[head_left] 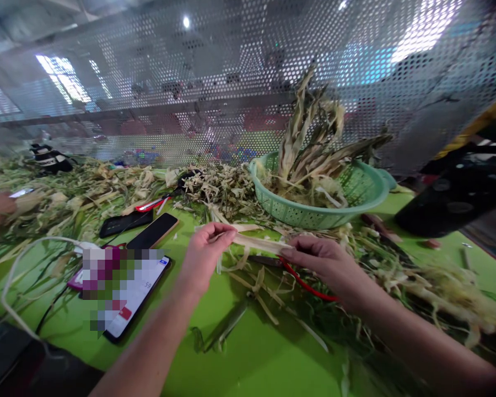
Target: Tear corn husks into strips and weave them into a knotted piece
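A pale strip of corn husk (258,242) is stretched between my two hands above the green table (248,364). My left hand (209,248) pinches one end between thumb and fingers. At the other end, my right hand (314,256) is closed on the strip in the same way. Beneath the strip and my right hand lie scissors with red handles (306,284), their dark blades partly covered. Just below my hands, a husk piece tied or knotted with thin strips (250,295) rests on the table.
A green plastic basket (310,218) holds dried husks at the back right. Phones (152,231) and a white cable (14,270) lie left. Husk scraps (86,187) cover the back. A black cylindrical object (450,193) stands right. Another person's hand (0,207) shows far left.
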Available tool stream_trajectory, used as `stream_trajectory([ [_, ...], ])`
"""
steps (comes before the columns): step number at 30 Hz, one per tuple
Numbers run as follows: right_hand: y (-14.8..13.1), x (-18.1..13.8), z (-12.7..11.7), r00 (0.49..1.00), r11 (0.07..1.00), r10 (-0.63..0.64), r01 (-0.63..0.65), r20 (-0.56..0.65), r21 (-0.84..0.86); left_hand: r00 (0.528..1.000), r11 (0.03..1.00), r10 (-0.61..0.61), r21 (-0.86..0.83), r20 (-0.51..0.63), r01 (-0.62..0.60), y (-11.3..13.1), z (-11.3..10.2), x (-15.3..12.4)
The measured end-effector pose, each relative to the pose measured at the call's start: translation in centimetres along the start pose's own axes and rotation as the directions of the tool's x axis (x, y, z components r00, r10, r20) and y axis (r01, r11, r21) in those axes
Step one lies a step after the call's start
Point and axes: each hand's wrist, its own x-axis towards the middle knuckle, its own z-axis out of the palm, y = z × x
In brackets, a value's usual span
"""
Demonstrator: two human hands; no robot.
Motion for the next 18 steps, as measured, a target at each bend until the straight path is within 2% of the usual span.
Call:
stream_trajectory([
  [3, 0.3, -0.1, 0.4, 0.999, 0.998, 0.032, -0.029, 0.044, -0.061, 1.000, 0.982, -0.015, -0.187, -0.023, 0.010, 0.1, 0.2, -0.1],
  [7, -0.1, -0.5, 1.2, 0.998, 0.995, 0.062, -0.062, 0.005, 0.078, 0.991, 0.950, -0.023, -0.305, 0.129, 0.062, -0.2, 0.9, -0.8],
  [10, -0.4, -0.9, 1.9, 0.997, 0.974, 0.077, -0.074, -0.006, 0.213, 0.963, 0.952, -0.046, -0.280, 0.266, 0.123, -0.5, 2.1, -1.8],
  [13, -0.4, -1.2, 2.7, 0.997, 0.967, 0.081, -0.076, -0.007, 0.243, 0.917, 0.966, -0.099, -0.185, 0.387, 0.182, -0.8, 3.3, -2.7],
  [15, -0.4, -1.3, 3.1, 0.997, 0.965, 0.073, -0.077, 0.025, 0.249, 0.921, 0.978, -0.090, -0.139, 0.380, 0.153, -0.9, 3.9, -3.0],
  [18, -0.6, -1.5, 3.6, 0.995, 0.974, 0.041, -0.059, 0.089, 0.219, 0.958, 0.994, -0.043, -0.080, 0.283, 0.068, -1.2, 3.9, -2.9],
])
